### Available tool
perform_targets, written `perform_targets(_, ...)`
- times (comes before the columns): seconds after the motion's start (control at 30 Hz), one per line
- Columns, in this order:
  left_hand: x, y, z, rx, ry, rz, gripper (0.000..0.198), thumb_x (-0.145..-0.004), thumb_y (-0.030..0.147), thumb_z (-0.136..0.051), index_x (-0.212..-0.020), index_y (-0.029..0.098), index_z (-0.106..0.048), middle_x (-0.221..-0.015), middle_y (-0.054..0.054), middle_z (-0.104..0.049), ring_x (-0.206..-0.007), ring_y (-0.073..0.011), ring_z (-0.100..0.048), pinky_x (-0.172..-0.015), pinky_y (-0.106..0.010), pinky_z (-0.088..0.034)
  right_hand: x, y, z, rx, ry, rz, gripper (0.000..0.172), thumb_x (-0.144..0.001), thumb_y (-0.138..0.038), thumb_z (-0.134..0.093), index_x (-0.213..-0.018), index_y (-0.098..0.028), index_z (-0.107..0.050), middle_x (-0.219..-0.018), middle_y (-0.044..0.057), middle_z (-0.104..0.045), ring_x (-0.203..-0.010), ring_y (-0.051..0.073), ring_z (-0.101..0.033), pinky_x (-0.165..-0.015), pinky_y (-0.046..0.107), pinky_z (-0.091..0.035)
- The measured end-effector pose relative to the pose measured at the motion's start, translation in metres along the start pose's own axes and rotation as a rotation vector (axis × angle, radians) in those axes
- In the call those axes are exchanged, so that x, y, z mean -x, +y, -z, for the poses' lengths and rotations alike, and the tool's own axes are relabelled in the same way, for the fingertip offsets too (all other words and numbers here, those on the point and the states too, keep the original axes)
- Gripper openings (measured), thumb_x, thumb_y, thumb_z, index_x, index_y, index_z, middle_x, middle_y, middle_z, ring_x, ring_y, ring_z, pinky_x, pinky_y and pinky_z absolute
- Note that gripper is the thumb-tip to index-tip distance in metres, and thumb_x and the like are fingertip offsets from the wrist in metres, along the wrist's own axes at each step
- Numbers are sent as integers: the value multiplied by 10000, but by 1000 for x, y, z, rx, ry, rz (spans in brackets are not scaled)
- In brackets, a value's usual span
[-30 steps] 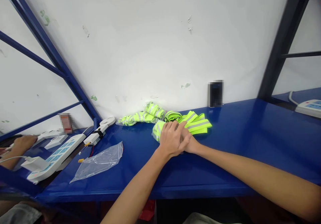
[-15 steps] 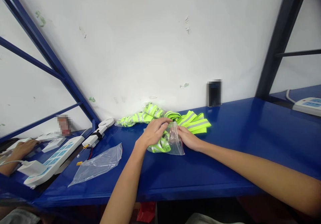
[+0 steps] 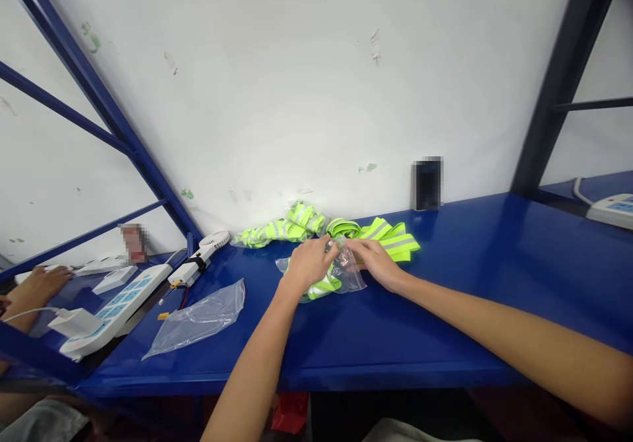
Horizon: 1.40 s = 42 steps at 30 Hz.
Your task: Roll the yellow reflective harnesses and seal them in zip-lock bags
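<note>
A clear plastic bag [image 3: 352, 276] with a folded yellow-green reflective strap [image 3: 325, 285] inside lies under both my hands on the blue table. My left hand [image 3: 309, 262] is closed on the bag's left part, over the strap. At the bag's upper right edge, the fingers of my right hand [image 3: 378, 262] pinch the plastic near my left fingertips. Just behind, loose yellow-green straps with grey bands [image 3: 390, 236] lie folded. More straps in clear bags [image 3: 271, 232] rest against the wall.
A flat clear bag [image 3: 200, 320] lies at the left of the blue table [image 3: 445, 323]. Beyond it are a small white fan [image 3: 215, 239], a wired device [image 3: 190, 269] and a power strip [image 3: 119, 310]. Another person's hand [image 3: 42, 284] is at far left. A blurred dark object [image 3: 427, 185] leans on the wall.
My right hand has shifted up along the bag's edge, closer to my left fingertips. The bag's plastic is more bunched between my hands. The view has moved slightly.
</note>
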<state>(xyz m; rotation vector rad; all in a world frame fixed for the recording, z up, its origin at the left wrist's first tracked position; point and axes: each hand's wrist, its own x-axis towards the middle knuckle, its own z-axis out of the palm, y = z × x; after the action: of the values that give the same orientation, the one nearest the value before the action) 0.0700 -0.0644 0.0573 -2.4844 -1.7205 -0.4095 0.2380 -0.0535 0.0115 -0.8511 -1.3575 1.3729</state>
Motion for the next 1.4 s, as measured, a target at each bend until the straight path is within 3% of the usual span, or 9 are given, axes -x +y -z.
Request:
perform_targets(0.17, 0, 8, 7, 28, 44, -103, 369, -997, 383, -235, -1035, 196, -552, -988, -87, -669, -867, -239, -634, -748, -328, -435, 2, 1, 0, 105, -10, 109, 322, -780, -502, -653, -793, -180, -647, -746, 38, -692, -716, 215, -667, -677, 338, -542)
perform_targets(0.43, -28, 4, -9, 246, 49, -132, 270, -987, 341, -282, -934, 211, -513, -782, -21, -614, -745, -202, -596, -716, -313, -428, 0, 7, 1, 144, -12, 133, 396, -787, -559, -637, -867, -171, -647, -791, 49, -698, -732, 211, -663, -689, 319, -522)
perform_targets(0.67, -25, 3, -22, 197, 84, -109, 239, -993, 311, -273, -982, 213, -491, -841, -44, -625, -817, -223, -621, -745, -325, -439, -6, 15, 3, 153, -34, 120, 399, -786, -571, -634, -855, -179, -601, -741, 17, -656, -651, 188, -654, -651, 308, -506)
perform_targets(1.03, -21, 5, -20, 184, 77, -88, 263, -989, 329, -262, -989, 218, -501, -865, -44, -642, -828, -226, -619, -727, -322, -433, -7, 18, 3, 121, -4, 99, 323, -761, -499, -667, -803, -205, -539, -693, -5, -631, -647, 201, -674, -660, 326, -525)
perform_targets(1.2, -20, 4, -19, 210, 39, -87, 227, -939, 316, -355, -869, 219, -548, -890, -39, -665, -845, -230, -615, -749, -328, -438, -6, 18, 2, 211, 32, 153, 282, -798, -475, -628, -801, -199, -568, -696, 5, -641, -640, 188, -647, -635, 305, -502)
perform_targets(1.4, -19, 5, -16, 270, 23, -102, 215, -923, 307, -374, -900, 225, -572, -913, -31, -680, -862, -223, -627, -770, -320, -450, -5, 18, 3, 226, 65, 159, 262, -830, -456, -570, -838, -197, -603, -710, 11, -645, -646, 183, -623, -602, 289, -492)
